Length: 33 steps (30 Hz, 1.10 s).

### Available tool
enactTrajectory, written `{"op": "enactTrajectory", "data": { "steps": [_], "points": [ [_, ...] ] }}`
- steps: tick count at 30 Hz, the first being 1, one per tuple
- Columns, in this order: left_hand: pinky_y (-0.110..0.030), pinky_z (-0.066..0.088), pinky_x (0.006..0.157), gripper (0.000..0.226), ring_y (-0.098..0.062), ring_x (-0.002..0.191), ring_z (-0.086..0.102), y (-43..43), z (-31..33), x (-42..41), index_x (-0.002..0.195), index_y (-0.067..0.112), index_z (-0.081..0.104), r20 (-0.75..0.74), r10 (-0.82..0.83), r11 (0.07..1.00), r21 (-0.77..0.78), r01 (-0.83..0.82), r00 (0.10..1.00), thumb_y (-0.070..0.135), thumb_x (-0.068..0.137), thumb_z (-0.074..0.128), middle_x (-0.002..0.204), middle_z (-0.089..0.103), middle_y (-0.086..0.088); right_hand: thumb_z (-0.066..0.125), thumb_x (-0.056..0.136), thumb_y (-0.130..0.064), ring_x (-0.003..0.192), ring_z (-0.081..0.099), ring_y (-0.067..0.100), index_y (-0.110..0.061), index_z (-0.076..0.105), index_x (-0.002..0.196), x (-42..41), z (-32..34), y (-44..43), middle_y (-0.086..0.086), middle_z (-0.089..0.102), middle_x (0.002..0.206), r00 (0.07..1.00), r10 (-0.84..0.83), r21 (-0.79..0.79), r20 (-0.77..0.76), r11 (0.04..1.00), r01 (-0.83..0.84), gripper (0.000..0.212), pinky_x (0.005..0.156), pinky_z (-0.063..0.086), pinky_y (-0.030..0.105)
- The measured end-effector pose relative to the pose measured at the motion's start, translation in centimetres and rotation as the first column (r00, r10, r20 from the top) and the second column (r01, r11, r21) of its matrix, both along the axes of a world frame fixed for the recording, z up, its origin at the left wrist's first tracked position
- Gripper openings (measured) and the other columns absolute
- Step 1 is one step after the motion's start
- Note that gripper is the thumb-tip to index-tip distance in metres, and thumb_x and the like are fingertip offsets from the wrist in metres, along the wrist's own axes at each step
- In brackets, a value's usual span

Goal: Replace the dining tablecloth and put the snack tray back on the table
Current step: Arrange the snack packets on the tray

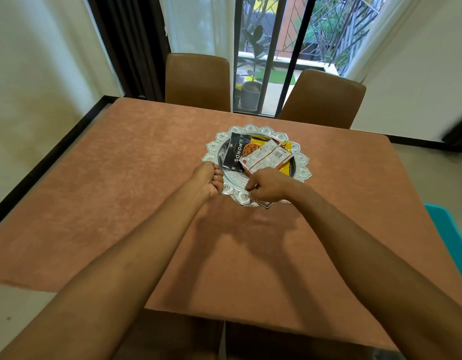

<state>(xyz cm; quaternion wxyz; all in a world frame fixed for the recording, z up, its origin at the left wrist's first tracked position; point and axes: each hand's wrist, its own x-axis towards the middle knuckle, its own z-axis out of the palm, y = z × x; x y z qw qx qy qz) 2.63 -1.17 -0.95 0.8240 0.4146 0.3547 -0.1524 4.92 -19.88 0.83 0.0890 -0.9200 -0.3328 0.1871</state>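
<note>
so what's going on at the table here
A person has both hands on the near rim of a silver snack tray that rests on the brown tablecloth. The left hand holds the rim on one side, the right hand closes on it beside that. Snack packets, one an almonds packet, lie on the tray.

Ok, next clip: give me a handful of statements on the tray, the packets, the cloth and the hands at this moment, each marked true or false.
1. The silver tray rests on the brown tablecloth. True.
2. The tray is empty. False: it holds snack packets, among them a black almonds packet and a white packet.
3. Both hands are at the tray's near rim. True: the left hand and the right hand touch it.
4. The white packet lies under the almonds packet. False: it overlaps on top of it.
5. Two brown chairs stand at the table's far side. True.
</note>
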Motion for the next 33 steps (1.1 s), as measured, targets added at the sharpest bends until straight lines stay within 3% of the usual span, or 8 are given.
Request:
{"op": "enactTrajectory", "data": {
  "steps": [5,8,11,15,19,26,29,33],
  "points": [
    [-0.009,0.011,0.027,0.04,-0.003,0.027,0.02,-0.2,0.3,-0.2,0.059,0.021,0.036,0.0,0.01,1.0,-0.023,-0.01,1.0,0.007,0.095,0.026,0.04,0.032,0.008,0.075,0.085,-0.009,0.061,0.06,-0.014,-0.012,0.078,0.11,1.5,0.2,0.4,-0.006,0.073,0.09,0.971,-0.115,0.185,-0.211,0.97,0.156,0.025,0.06,0.043,0.008],
    [-0.012,0.011,0.024,0.041,-0.003,0.026,0.022,0.0,0.4,-0.3,0.06,0.021,0.036,0.004,0.002,0.997,-0.081,-0.002,1.0,0.012,0.1,0.028,0.041,0.034,0.007,0.081,0.083,-0.009,0.071,0.066,0.0,-0.01,0.08,0.104,2.2,0.4,0.1,0.003,0.077,0.091,0.934,-0.14,0.245,-0.33,0.943,0.228,0.022,0.066,0.049,0.011],
    [-0.011,0.014,0.025,0.042,-0.002,0.027,0.026,0.2,0.4,-0.5,0.064,0.018,0.04,0.007,0.012,0.988,-0.156,-0.011,1.0,0.021,0.105,0.032,0.042,0.037,0.006,0.083,0.08,-0.007,0.081,0.072,0.017,-0.008,0.081,0.099,2.6,0.7,0.1,0.01,0.078,0.089,0.898,-0.152,0.259,-0.412,0.926,0.276,0.019,0.079,0.059,0.028],
    [-0.01,0.03,0.028,0.041,-0.003,0.029,0.038,0.0,0.6,-0.4,0.07,0.012,0.05,0.008,0.061,0.972,-0.23,-0.058,0.998,0.025,0.106,0.034,0.044,0.046,0.002,0.083,0.078,0.0,0.082,0.075,0.022,-0.005,0.08,0.094,3.0,0.6,0.4,0.013,0.078,0.087,0.869,-0.183,0.272,-0.46,0.902,0.334,0.017,0.079,0.062,0.031],
    [-0.019,0.053,0.045,0.041,-0.014,0.051,0.057,-0.4,1.1,-0.4,0.079,-0.001,0.058,0.024,0.165,0.96,-0.232,-0.155,0.986,0.021,0.106,0.037,0.062,0.056,-0.011,0.08,0.077,0.005,0.075,0.074,0.02,0.001,0.079,0.092,2.9,0.1,0.1,0.015,0.077,0.084,0.868,-0.25,0.286,-0.43,0.874,0.393,0.015,0.074,0.063,0.029],
    [-0.028,0.058,0.055,0.042,-0.022,0.069,0.058,-0.8,1.6,-0.3,0.09,-0.004,0.059,0.072,0.145,0.957,-0.264,-0.121,0.987,0.022,0.106,0.031,0.081,0.058,-0.019,0.081,0.079,0.0,0.061,0.07,0.007,-0.002,0.08,0.091,2.8,2.0,0.0,0.013,0.077,0.084,0.891,-0.377,0.456,-0.254,0.765,0.454,0.012,0.059,0.057,0.02],
    [-0.031,0.058,0.06,0.043,-0.025,0.07,0.058,-1.5,1.5,0.0,0.089,-0.006,0.059,0.086,0.152,0.958,-0.259,-0.126,0.985,0.022,0.104,0.031,0.08,0.058,-0.019,0.082,0.079,-0.003,0.067,0.073,0.01,-0.005,0.08,0.09,2.8,4.0,1.3,0.01,0.078,0.083,0.903,-0.377,0.611,-0.207,0.671,0.42,0.011,0.067,0.061,0.023],
    [-0.033,0.056,0.06,0.045,-0.024,0.064,0.056,-2.7,1.5,0.1,0.085,-0.005,0.057,0.093,0.184,0.926,-0.349,-0.141,0.979,0.024,0.103,0.029,0.076,0.057,-0.017,0.081,0.078,-0.007,0.064,0.069,0.001,-0.011,0.082,0.09,2.3,5.0,3.3,-0.007,0.074,0.074,0.954,-0.292,0.58,-0.061,0.768,0.272,0.013,0.062,0.055,0.015]
  ]
}}
